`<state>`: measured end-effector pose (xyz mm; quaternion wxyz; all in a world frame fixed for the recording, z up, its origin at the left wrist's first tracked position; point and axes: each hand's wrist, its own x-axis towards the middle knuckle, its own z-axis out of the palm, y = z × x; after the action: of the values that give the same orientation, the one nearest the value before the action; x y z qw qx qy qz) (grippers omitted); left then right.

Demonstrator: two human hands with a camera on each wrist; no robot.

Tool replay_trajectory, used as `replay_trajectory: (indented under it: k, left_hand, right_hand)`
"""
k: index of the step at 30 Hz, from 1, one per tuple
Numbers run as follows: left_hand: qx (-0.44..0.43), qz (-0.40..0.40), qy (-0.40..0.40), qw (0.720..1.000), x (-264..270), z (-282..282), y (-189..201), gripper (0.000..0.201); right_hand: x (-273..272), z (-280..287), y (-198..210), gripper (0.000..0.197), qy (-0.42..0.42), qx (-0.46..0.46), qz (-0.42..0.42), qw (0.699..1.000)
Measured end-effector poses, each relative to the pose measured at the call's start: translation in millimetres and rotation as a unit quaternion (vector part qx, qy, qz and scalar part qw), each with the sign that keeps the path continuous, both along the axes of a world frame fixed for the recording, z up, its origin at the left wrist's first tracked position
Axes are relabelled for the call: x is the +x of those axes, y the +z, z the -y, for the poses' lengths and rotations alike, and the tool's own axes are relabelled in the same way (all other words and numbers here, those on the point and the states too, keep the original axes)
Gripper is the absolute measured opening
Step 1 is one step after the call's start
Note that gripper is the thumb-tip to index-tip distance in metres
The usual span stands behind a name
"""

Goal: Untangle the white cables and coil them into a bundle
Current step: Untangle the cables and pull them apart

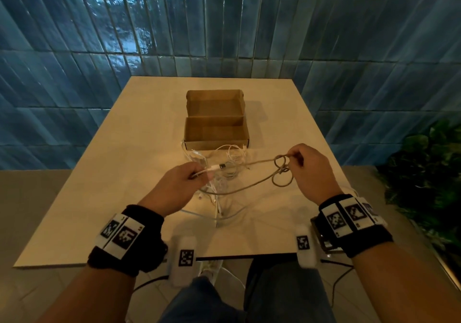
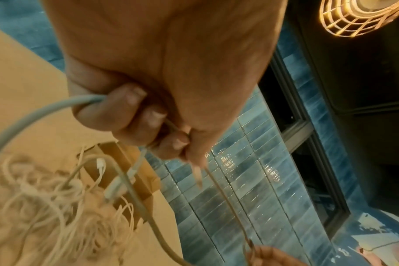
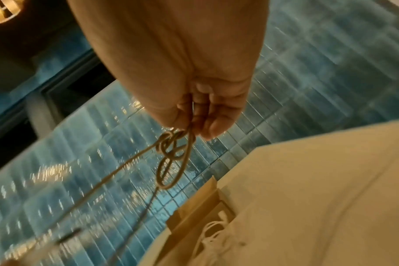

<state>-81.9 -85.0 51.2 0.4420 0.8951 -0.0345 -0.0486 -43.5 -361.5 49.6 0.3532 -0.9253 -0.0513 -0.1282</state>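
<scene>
A braided cable (image 1: pixel 252 164) stretches above the table between both hands. My left hand (image 1: pixel 183 181) grips its plug end (image 1: pixel 219 166), fingers curled round the cable (image 2: pixel 134 115) in the left wrist view. My right hand (image 1: pixel 303 165) pinches a knot of small loops (image 1: pixel 282 169) in the same cable; the loops (image 3: pixel 171 158) hang below its fingertips in the right wrist view. A slack stretch (image 1: pixel 237 191) of it sags between the hands. A tangle of thin white cables (image 1: pixel 219 163) lies on the table under the hands, partly hidden by the left hand.
An open cardboard box (image 1: pixel 215 120) stands just beyond the tangle, mid-table. The beige table (image 1: pixel 124 198) has a near edge by my wrists. Blue tiled wall behind, a plant (image 1: pixel 429 173) at the right, my knees below the table edge.
</scene>
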Motion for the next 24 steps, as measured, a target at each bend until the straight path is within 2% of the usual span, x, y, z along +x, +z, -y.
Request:
replay_trajectory:
  k: [3, 6, 8, 11, 14, 18, 21, 22, 24]
  left_hand:
    - [-0.083, -0.005, 0.040, 0.996, -1.9, 13.1, -4.5, 0.027]
    - [-0.171, -0.009, 0.050, 0.984, -0.4, 20.8, -3.6, 0.024]
    - [-0.245, -0.015, 0.063, 0.967, 1.6, 20.7, -1.7, 0.024]
    - [-0.317, 0.008, 0.096, 0.944, 3.0, 16.1, 4.6, 0.024]
    - [-0.256, 0.078, 0.108, 0.957, 4.4, 5.2, 8.5, 0.022]
    - [-0.168, 0.103, 0.136, 0.971, 7.8, -8.8, 4.0, 0.005]
    - [-0.149, 0.099, 0.239, 0.954, 7.0, -6.9, -3.1, 0.040]
    - [-0.161, 0.106, 0.265, 0.945, 5.1, -3.6, -1.8, 0.045]
    - [-0.196, 0.116, 0.257, 0.939, -0.7, 7.0, 3.8, 0.034]
  right_hand:
    - [-1.5, -11.8, 6.3, 0.013, -0.005, 0.130, -0.032, 0.991]
    - [-5.9, -22.5, 15.6, 0.019, 0.047, 0.260, -0.100, 0.959]
    - [-8.6, -23.9, 18.8, 0.019, 0.098, 0.265, -0.145, 0.948]
    - [-9.3, -22.0, 16.4, 0.020, 0.135, 0.205, -0.175, 0.953]
    - [-7.9, -16.5, 11.6, 0.017, 0.110, 0.135, -0.161, 0.971]
    - [-6.3, -8.9, 9.5, 0.010, 0.057, 0.178, -0.112, 0.976]
    - [-8.3, -10.8, 12.0, 0.009, 0.056, 0.202, -0.118, 0.971]
    - [-9.7, -12.4, 13.2, 0.008, 0.062, 0.209, -0.128, 0.967]
    - [-12.3, -16.7, 15.5, 0.007, 0.071, 0.221, -0.147, 0.962]
